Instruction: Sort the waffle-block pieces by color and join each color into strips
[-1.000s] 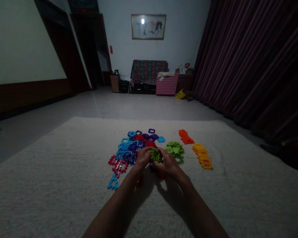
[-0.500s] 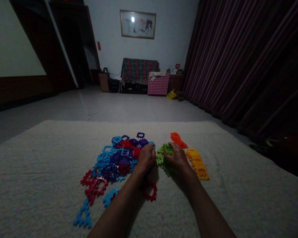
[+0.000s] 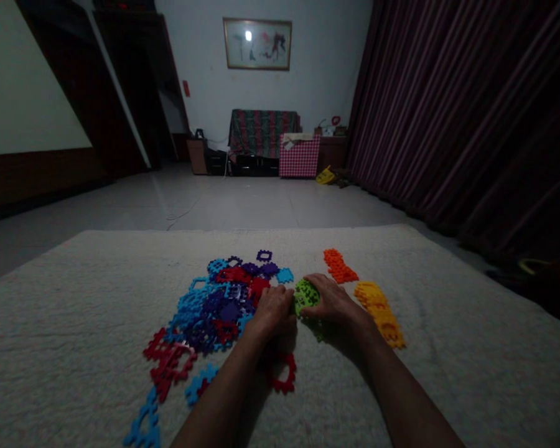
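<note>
A stack of green plastic interlocking toy pieces [image 3: 307,296] with notched edges is between my hands on the pale cloth. My right hand [image 3: 333,300] curls round its right side, thumb and fingers gripping it. My left hand [image 3: 275,309] is at its left side with fingers bent and together; what they hold, if anything, is hidden. A heap of blue, purple and red pieces [image 3: 214,311] spreads to the left of my left hand. Under my left wrist lies a red ring-shaped piece [image 3: 287,373], partly covered.
Yellow pieces [image 3: 378,308] lie in an overlapping row right of my right hand, with orange pieces [image 3: 338,266] behind them. A blue triangular piece [image 3: 144,423] sits near the front left. Beyond the cloth [image 3: 448,311] are tiled floor, a covered cabinet and a dark curtain [image 3: 410,112].
My right hand has closed further round the green pieces, which look more gathered. My left hand has shifted slightly nearer to me, uncovering a light-blue piece behind it.
</note>
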### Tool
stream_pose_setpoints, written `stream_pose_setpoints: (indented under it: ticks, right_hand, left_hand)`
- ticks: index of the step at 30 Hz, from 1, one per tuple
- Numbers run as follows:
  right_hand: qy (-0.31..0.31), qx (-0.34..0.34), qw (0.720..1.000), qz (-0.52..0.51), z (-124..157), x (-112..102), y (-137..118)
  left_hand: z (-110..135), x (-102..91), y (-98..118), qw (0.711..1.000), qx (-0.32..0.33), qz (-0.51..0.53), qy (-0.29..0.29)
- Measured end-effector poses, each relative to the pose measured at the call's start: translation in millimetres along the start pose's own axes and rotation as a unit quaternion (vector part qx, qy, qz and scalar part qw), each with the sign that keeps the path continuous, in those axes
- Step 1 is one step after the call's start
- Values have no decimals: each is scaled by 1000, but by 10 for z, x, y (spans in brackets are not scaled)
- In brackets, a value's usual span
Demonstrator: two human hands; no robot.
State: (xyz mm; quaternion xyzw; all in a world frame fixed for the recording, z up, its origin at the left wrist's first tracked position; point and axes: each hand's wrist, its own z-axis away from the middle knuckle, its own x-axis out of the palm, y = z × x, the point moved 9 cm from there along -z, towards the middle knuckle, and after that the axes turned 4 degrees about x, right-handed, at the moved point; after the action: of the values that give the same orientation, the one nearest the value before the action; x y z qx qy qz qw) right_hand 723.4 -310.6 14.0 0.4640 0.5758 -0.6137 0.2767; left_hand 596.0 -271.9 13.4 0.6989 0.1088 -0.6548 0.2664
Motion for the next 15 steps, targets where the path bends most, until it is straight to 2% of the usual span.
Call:
stream_pose_setpoints:
  ticks: [4, 8, 11, 15]
  right_hand:
    - [-7, -18, 1000, -15, 16, -27, -86]
    - [-37, 4, 999, -30, 47, -53, -127]
    - [-18, 5, 999, -48, 54, -100, -138]
    - [3, -13, 998, -56, 28, -95, -129]
  left_hand:
    - [59, -72, -27, 999, -28, -30, -27]
    - [39, -147, -45, 996, -36, -61, -59]
    - [-194, -219, -82, 998, -37, -55, -23]
    - [-688, -175, -96, 999, -16, -37, 13]
